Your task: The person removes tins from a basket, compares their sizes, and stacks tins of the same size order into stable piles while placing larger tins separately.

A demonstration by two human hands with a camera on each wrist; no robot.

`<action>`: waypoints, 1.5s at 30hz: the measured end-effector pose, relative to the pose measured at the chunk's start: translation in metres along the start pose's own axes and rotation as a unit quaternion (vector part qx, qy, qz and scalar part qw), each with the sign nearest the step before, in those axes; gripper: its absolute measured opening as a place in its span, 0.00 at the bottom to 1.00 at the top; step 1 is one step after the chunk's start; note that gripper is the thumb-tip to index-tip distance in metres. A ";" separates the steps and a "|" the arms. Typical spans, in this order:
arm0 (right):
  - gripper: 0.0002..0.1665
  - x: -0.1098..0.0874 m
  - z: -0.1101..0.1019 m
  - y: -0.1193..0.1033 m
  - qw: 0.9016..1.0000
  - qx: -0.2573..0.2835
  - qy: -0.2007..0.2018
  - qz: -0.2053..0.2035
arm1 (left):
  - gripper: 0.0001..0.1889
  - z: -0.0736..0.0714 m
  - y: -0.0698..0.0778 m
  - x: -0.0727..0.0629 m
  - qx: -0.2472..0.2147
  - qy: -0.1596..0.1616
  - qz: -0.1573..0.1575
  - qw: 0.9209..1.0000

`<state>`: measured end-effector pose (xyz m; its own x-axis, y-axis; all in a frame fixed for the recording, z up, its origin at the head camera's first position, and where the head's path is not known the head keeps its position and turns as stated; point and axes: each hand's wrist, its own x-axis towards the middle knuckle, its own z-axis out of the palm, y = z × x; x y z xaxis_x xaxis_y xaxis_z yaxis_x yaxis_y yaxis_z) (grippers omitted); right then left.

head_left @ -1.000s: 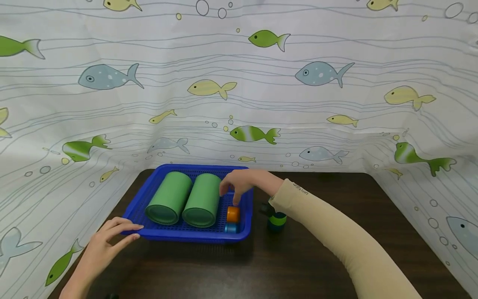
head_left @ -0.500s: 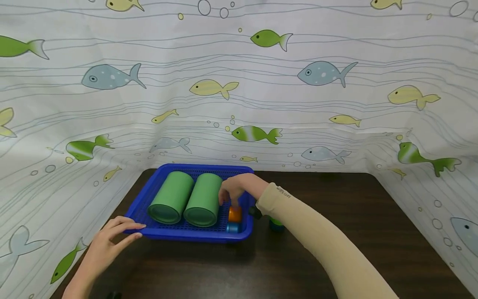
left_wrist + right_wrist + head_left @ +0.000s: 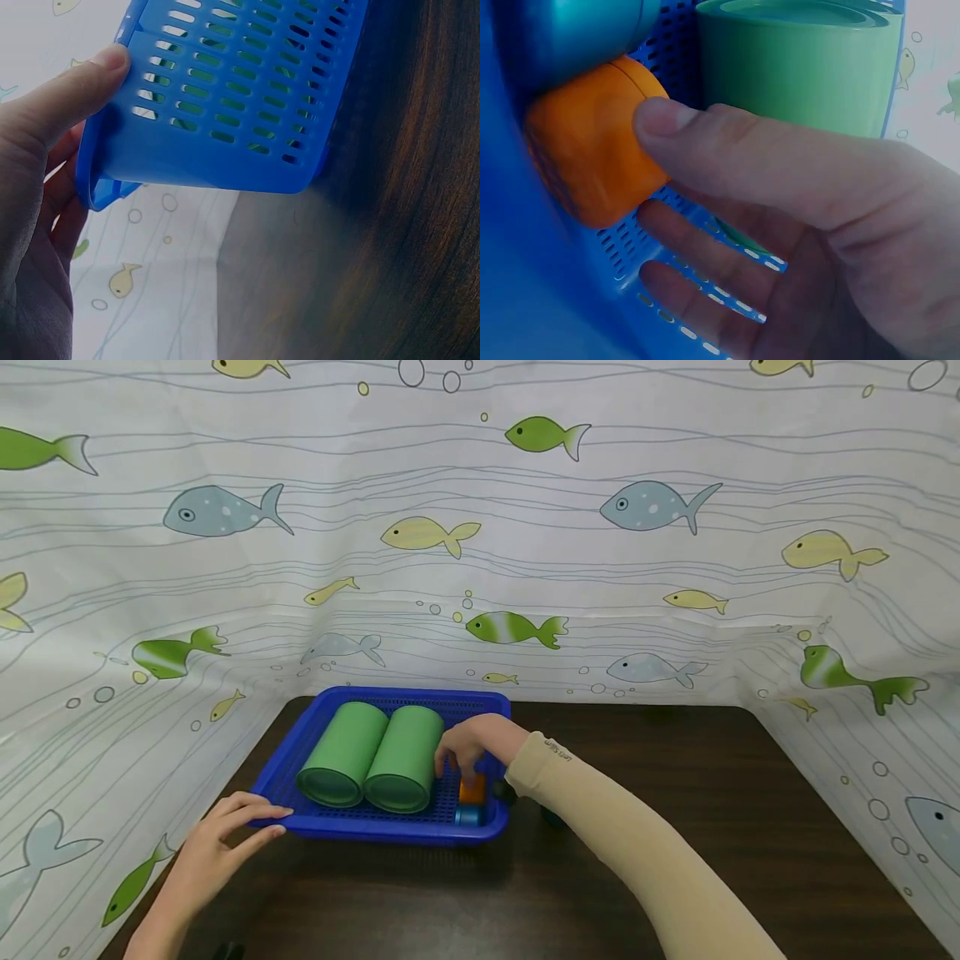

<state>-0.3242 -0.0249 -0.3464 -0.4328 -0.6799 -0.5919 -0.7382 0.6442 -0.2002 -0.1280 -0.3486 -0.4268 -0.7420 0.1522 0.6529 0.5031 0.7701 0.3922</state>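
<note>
A blue perforated basket point(image 3: 375, 835) stands on the table; my left hand point(image 3: 213, 852) holds its near left corner. In the left wrist view, that thumb point(image 3: 109, 60) presses the outer wall, with fingers beyond the rim. Two large green canisters point(image 3: 347, 743) point(image 3: 405, 747) lie side by side in the basket. To their right sit a small orange container point(image 3: 472, 791) with rounded corners and a shiny blue one point(image 3: 469, 815). My right hand point(image 3: 480, 743) pinches the orange container's end, thumb point(image 3: 664, 120) on its edge, index finger partly hidden behind. Its other fingers curve beneath.
Right of the basket, a dark round thing point(image 3: 505, 791) and a darker piece point(image 3: 553, 817) show partly behind the right sleeve point(image 3: 600, 810). A fish-patterned curtain point(image 3: 480, 568) walls in the dark wooden table point(image 3: 390, 902).
My right hand has come down and toward me onto the orange container. The right green canister has shifted slightly left, against its neighbour. My left hand stays on the basket corner.
</note>
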 end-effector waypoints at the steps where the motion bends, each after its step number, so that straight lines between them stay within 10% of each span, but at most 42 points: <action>1: 0.35 0.001 0.000 -0.001 1.000 -0.002 -0.004 0.007 | 0.22 0.000 0.000 0.000 0.000 0.000 0.000 1.000; 18: 0.33 0.010 0.001 -0.007 0.995 -0.035 -0.066 0.059 | 0.20 0.002 0.001 0.001 -0.008 -0.003 0.000 1.000; 45: 0.27 -0.002 -0.001 -0.013 0.999 -0.010 -0.019 0.035 | 0.20 0.000 0.000 -0.001 -0.003 0.001 -0.003 1.000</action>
<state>-0.3139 -0.0324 -0.3419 -0.4643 -0.6199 -0.6325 -0.7173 0.6821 -0.1420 -0.1270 -0.3486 -0.4278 -0.7439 0.1455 0.6522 0.5008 0.7676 0.3999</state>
